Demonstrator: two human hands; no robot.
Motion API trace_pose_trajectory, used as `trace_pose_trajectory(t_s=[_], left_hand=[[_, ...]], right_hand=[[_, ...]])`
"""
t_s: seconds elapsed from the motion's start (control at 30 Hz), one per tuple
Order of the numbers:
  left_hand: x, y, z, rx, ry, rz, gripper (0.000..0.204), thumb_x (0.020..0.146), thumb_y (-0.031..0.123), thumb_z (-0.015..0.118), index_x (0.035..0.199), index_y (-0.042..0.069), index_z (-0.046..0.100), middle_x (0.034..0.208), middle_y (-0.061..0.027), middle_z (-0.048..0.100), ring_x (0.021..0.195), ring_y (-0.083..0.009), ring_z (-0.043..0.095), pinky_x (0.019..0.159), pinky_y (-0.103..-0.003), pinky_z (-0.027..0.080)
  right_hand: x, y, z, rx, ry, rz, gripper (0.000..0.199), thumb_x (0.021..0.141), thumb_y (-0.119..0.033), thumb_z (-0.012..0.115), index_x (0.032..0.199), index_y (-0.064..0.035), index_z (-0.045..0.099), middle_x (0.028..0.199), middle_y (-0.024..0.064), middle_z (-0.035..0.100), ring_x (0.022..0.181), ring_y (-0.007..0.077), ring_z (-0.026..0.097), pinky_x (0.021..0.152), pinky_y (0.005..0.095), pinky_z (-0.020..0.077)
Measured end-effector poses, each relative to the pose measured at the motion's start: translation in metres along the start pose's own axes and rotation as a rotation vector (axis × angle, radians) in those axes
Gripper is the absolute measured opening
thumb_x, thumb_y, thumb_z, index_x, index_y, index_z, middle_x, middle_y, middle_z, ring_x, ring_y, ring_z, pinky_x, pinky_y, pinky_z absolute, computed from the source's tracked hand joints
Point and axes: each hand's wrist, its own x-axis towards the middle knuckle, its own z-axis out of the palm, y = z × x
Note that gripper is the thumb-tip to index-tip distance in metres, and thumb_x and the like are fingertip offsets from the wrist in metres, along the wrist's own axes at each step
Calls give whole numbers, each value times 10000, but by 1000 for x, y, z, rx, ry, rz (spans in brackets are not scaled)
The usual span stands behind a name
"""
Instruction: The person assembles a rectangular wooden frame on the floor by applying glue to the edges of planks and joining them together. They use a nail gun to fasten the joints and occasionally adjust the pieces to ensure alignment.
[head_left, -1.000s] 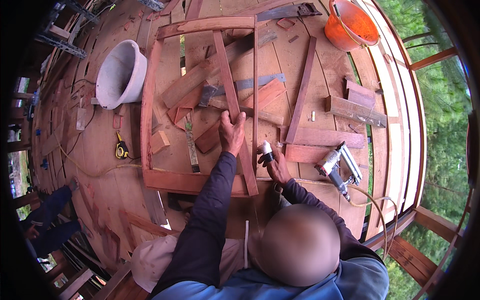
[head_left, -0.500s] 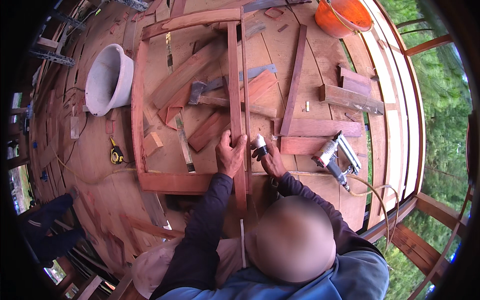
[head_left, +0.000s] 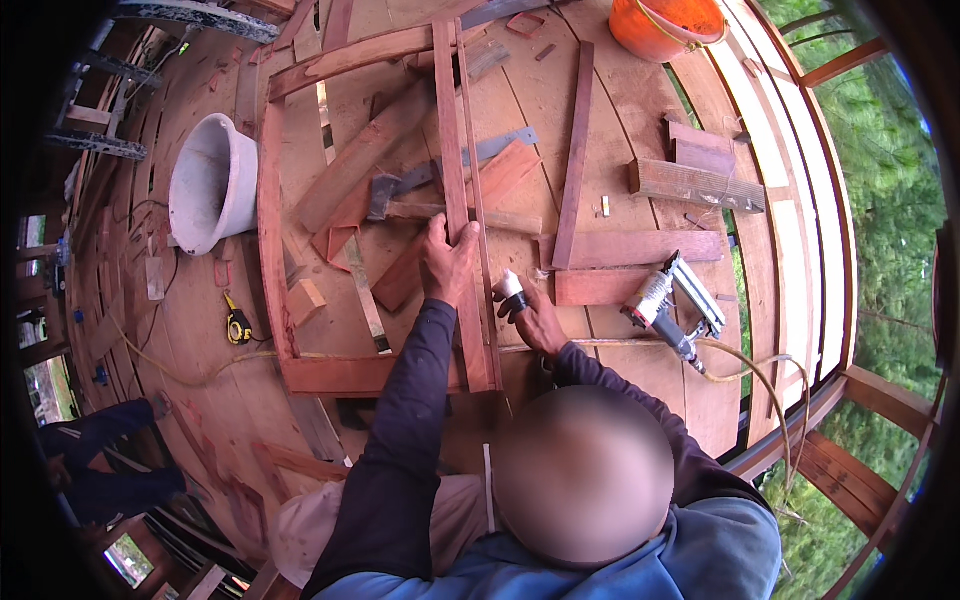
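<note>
A rectangular reddish wooden frame (head_left: 330, 376) lies in front of me on the plank floor. My left hand (head_left: 449, 262) is closed around a long wooden strip (head_left: 450, 130) that lies lengthwise over the frame, close beside its right side rail (head_left: 474, 170). The strip's far end sticks out past the far rail, and its near end rests at the near rail. Just right of the frame, my right hand (head_left: 537, 322) is closed, with a small white piece with a black band (head_left: 511, 285) showing at its fingers; whether this is a small bottle or a wrapping cannot be told.
A hammer (head_left: 465, 216) and wood offcuts lie within the frame. To the right are a nail gun (head_left: 660, 305) with a hose (head_left: 750, 378) and wood blocks (head_left: 695, 186). A white bucket (head_left: 235, 185), tape measure (head_left: 238, 325) and orange bucket (head_left: 665, 30) stand around. Another person's legs (head_left: 110, 440) show left.
My left hand has slid the strip away from me along the frame; its near end no longer overhangs the near rail. The right hand stays nearly in place.
</note>
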Motion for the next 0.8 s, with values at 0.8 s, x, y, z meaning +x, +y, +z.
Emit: trace_pose_trajectory(t_s=[0.8], left_hand=[[3, -14, -5, -131, -67, -15, 346, 912, 309, 731, 937, -15, 614, 782, -80, 652, 723, -138, 573, 664, -340, 479]], right_hand=[[3, 11, 12, 223, 65, 178, 466, 1018, -441, 530, 1243, -36, 578, 1010, 27, 625, 831, 106, 584, 692, 260, 484]])
